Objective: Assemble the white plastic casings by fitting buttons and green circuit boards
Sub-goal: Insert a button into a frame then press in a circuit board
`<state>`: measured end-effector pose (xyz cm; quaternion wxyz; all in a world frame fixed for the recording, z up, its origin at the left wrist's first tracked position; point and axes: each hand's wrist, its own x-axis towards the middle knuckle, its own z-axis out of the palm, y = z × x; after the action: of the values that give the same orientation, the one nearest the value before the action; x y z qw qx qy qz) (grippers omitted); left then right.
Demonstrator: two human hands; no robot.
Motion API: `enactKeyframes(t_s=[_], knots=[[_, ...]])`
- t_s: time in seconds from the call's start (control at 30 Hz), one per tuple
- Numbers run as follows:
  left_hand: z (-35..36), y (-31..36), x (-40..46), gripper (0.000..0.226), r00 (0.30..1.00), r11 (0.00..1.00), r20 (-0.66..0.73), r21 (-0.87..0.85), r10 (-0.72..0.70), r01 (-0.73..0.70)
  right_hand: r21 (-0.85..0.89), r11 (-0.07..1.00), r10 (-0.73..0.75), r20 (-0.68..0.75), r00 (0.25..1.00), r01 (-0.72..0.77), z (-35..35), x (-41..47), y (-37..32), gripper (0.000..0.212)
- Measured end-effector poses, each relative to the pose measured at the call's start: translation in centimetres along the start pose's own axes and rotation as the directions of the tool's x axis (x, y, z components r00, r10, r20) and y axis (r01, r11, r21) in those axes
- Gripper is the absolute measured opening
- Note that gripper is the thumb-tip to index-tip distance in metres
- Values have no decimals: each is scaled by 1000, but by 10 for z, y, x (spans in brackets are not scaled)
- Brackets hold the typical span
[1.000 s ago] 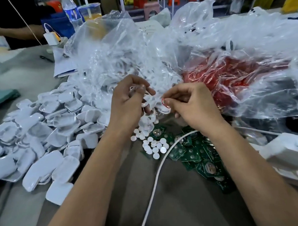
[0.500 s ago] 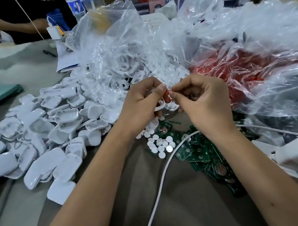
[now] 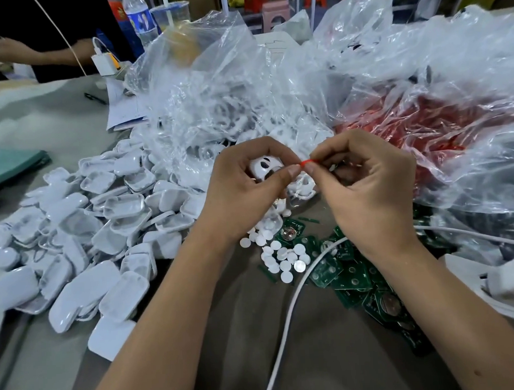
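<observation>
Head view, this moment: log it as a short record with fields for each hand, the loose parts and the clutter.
left hand: grips a white casing with dark openings
right hand: pinches a small red button at the casing's edge
casing pile: on the table, left of the hands
white discs: loose, below the hands
green boards: heaped under the right wrist
white cable: runs over the boards
clear bags: behind the hands, one holds red parts

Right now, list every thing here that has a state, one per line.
left hand: grips a white casing
right hand: pinches a small red button at the casing
clear bags: open, crumpled
green circuit boards: loose pile
finished casings: heaped
</observation>
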<state>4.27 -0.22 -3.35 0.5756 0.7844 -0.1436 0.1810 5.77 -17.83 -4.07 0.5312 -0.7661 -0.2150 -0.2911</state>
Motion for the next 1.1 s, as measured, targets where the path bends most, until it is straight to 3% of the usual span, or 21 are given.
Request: enactKeyframes(t_s=[0.23,0.43,0.63,0.83,0.97,1.03,1.1], knots=[[-1,0,0,5,1000,1000,-16,9,9,-9,-7,1000,-24,32,999,24,1,0,0,11],[-3,-3,1,2,999,995,-28,-91,-41,38,191,961,179,135,975,-202,1,-1,3,8],[0,-5,2,5,987,970,-34,-193,-155,145,354,841,347,227,910,-409,1,0,-2,9],[1,-3,1,28,944,835,85,-447,-317,321,549,624,501,265,824,-556,-3,4,-4,16],[3,-4,3,31,952,878,31,-379,-304,293,557,594,525,278,804,-580,-5,5,-4,20],[4,-2,3,25,956,893,-4,-358,-293,272,553,589,543,268,796,-589,-4,5,-2,34],[4,1,3,14,956,917,-58,-306,-286,256,550,596,540,265,799,-585,-4,4,0,33]])
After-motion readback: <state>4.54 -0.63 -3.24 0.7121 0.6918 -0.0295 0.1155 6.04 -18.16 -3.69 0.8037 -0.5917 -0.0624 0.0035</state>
